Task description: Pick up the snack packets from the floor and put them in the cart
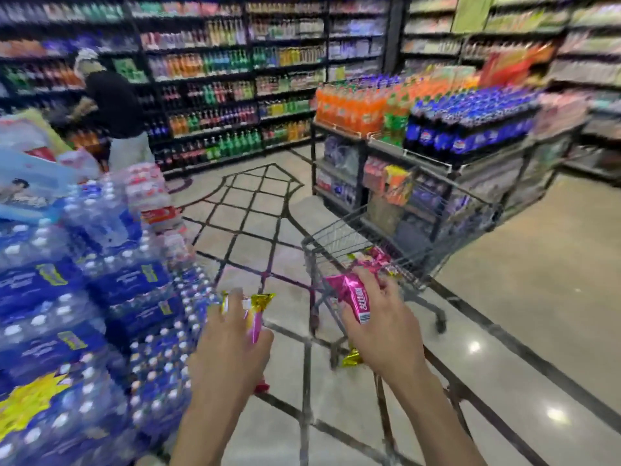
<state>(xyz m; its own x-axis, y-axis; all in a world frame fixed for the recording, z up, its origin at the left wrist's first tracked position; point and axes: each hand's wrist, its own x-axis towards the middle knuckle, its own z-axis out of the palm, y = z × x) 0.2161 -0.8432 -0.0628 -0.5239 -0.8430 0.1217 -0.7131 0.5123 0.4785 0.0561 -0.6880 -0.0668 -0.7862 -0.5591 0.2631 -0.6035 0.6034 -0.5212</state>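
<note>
My left hand (232, 344) grips a pink snack packet with gold ends (256, 311), held upright left of the cart. A second pink packet (353, 297) sits in the grip of my right hand (383, 324), right at the near rim of the wire shopping cart (433, 227). Its gold lower end shows under my palm. Inside the cart lies another pink and gold packet (373, 257). The frame is motion-blurred.
Shrink-wrapped packs of water bottles (84, 297) are stacked high at my left. Beyond the cart stands a display rack of orange and blue soda bottles (437, 119). A person in dark clothing (111, 109) stands at the drink shelves, back left. Tiled floor (504, 331) opens to the right.
</note>
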